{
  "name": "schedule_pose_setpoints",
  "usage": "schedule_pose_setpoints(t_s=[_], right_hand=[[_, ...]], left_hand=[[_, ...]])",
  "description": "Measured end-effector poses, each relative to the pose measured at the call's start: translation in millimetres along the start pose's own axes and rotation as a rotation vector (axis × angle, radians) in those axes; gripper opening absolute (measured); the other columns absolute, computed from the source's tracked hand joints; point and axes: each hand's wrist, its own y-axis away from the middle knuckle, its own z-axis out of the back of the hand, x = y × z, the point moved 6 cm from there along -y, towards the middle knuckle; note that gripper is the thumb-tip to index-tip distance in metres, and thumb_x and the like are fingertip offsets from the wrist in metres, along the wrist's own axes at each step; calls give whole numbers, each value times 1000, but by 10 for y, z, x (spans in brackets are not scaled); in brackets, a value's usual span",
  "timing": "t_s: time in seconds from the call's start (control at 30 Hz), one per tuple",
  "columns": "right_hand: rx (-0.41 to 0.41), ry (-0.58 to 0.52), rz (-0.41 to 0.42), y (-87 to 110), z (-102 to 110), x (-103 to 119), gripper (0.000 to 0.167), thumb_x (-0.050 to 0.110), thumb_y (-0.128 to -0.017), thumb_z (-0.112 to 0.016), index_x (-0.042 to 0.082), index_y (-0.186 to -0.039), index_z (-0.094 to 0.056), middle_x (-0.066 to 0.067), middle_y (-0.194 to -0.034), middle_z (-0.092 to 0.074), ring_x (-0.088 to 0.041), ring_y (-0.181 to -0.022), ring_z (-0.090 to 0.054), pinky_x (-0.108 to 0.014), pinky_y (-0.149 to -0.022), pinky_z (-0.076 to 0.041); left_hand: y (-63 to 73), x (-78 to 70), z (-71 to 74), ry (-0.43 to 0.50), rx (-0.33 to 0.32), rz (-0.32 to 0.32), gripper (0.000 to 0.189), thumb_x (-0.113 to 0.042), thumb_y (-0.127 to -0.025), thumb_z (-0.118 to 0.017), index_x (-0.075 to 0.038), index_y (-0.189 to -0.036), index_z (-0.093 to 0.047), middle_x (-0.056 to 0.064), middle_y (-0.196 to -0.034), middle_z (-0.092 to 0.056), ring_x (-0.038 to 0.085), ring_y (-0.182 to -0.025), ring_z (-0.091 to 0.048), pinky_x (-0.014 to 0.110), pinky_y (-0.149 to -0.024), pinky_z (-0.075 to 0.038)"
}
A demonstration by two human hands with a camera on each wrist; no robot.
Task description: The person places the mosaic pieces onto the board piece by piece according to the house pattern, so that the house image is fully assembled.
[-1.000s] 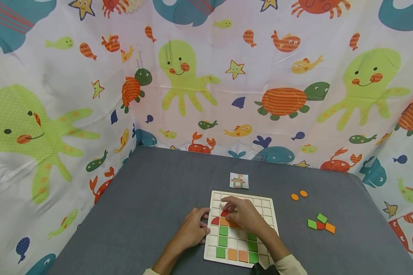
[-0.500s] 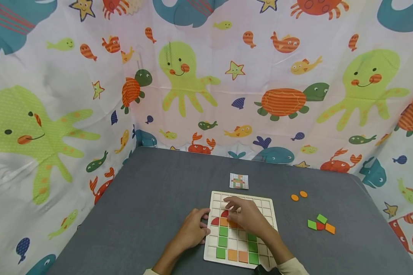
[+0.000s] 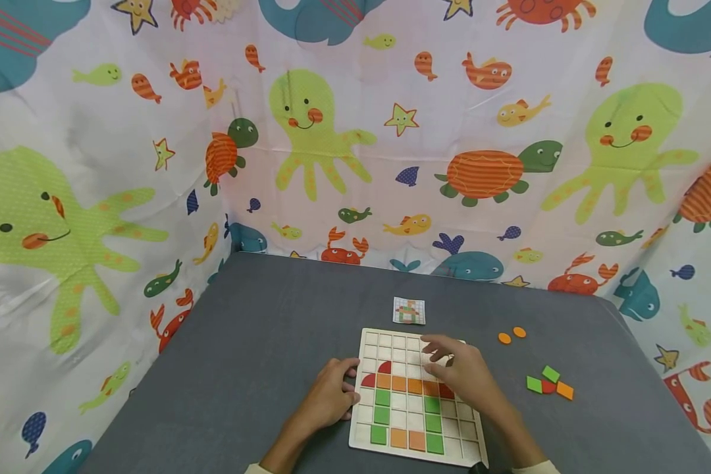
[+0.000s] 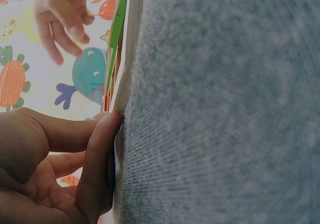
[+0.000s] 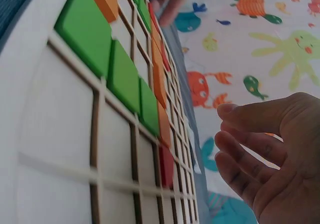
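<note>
A wooden grid board [image 3: 399, 420] lies on the dark grey table. Green tiles [image 3: 382, 397] form two columns on it, below a row of orange tiles [image 3: 399, 384]. Red rounded tiles [image 3: 368, 380] sit at the upper left, and another red tile [image 3: 446, 391] ends the row on the right. My left hand [image 3: 327, 395] holds the board's left edge with thumb and fingers, seen close in the left wrist view. Above the board's right side hovers my right hand [image 3: 468, 372], fingers loosely bent; the right wrist view shows nothing between them.
Behind the board lies a small printed pattern card [image 3: 409, 311]. To the right are two orange discs [image 3: 512, 335] and a cluster of loose green, red and orange tiles [image 3: 549, 383]. A sea-animal curtain [image 3: 367, 151] borders the table's back and sides.
My right hand has moved right from the upper-left tiles, uncovering the orange row and the red tile at its right end. My left hand stays at the board's edge.
</note>
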Motion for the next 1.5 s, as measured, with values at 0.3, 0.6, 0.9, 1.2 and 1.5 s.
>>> schedule_pose_setpoints(t_s=[0.3, 0.6, 0.9, 1.2, 1.5], right_hand=[[-105, 58, -2, 145, 318, -195, 56, 6, -85, -88, 13, -137, -69, -3, -109, -77, -20, -95, -74, -28, -75, -59], [-126, 47, -93, 281, 531, -453, 60, 8, -87, -88, 10, -142, -65, -8, -114, -77, -22, -97, -72, -24, -78, -60], [-156, 14, -108, 422, 744, -694, 61, 10, -86, -88, 7, -143, -64, -13, -118, -76, -16, -95, -73, -23, -76, -60], [-193, 29, -117, 524, 931, -917, 66, 8, -83, -91, 5, -143, -63, -17, -117, -76, -8, -90, -73, -18, -74, -59], [-133, 48, -246, 576, 1041, -1200, 71, 11, -85, -90, 1, -147, -57, -22, -123, -74, -19, -97, -73, -16, -73, -56]], left_hand=[[5, 7, 2, -8, 4, 17, 60, 14, -87, -74, 1, -144, -59, 11, -119, -56, 24, -95, -62, 30, -49, -59], [8, 12, -6, -9, 15, 11, 61, 13, -88, -74, 0, -145, -58, 12, -120, -56, 23, -95, -62, 30, -49, -59], [4, 20, -20, 5, 22, 13, 61, 13, -88, -74, 0, -146, -58, 12, -119, -55, 23, -95, -61, 31, -50, -60], [6, 11, -17, 7, 17, 12, 60, 13, -88, -73, 0, -145, -58, 12, -120, -55, 24, -96, -61, 31, -50, -60], [6, -3, -5, 5, 12, 10, 60, 13, -88, -73, 0, -145, -58, 11, -120, -55, 24, -96, -61, 30, -50, -60]])
